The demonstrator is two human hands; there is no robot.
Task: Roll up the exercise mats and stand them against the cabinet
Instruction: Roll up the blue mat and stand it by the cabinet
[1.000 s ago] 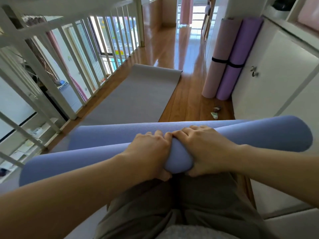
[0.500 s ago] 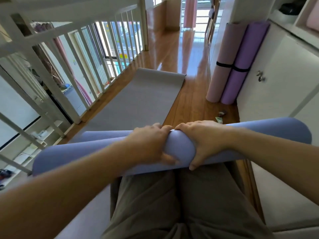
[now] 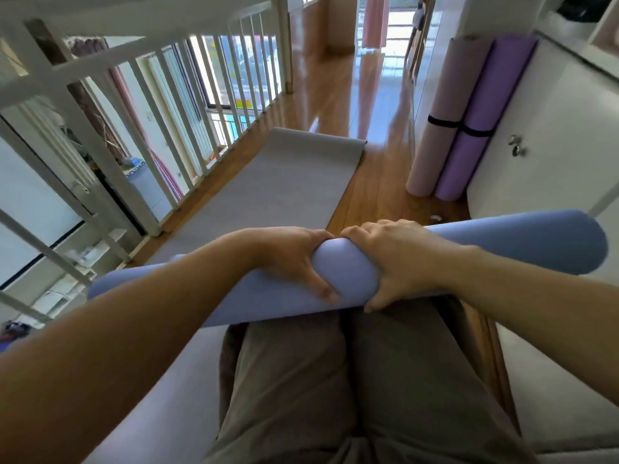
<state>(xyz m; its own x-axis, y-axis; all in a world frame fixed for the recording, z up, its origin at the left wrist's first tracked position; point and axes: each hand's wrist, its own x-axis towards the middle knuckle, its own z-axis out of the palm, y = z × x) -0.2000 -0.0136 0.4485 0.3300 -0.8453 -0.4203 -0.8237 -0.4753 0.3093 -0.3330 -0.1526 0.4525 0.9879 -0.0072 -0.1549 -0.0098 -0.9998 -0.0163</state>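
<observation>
I see left hand (image 3: 294,259) and right hand (image 3: 398,262) side by side, fingers curled round rolled blue mat (image 3: 502,246) (held crosswise above knees); grey mat (image 3: 268,195) flat on floor; two rolled mats (image 3: 465,118) stand against cabinet (image 3: 552,128).

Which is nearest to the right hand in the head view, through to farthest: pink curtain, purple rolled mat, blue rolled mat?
1. The blue rolled mat, across the thighs, gripped by the right hand.
2. The purple rolled mat, ahead on the right, standing against the cabinet.
3. The pink curtain, at the far end of the hallway.
</observation>
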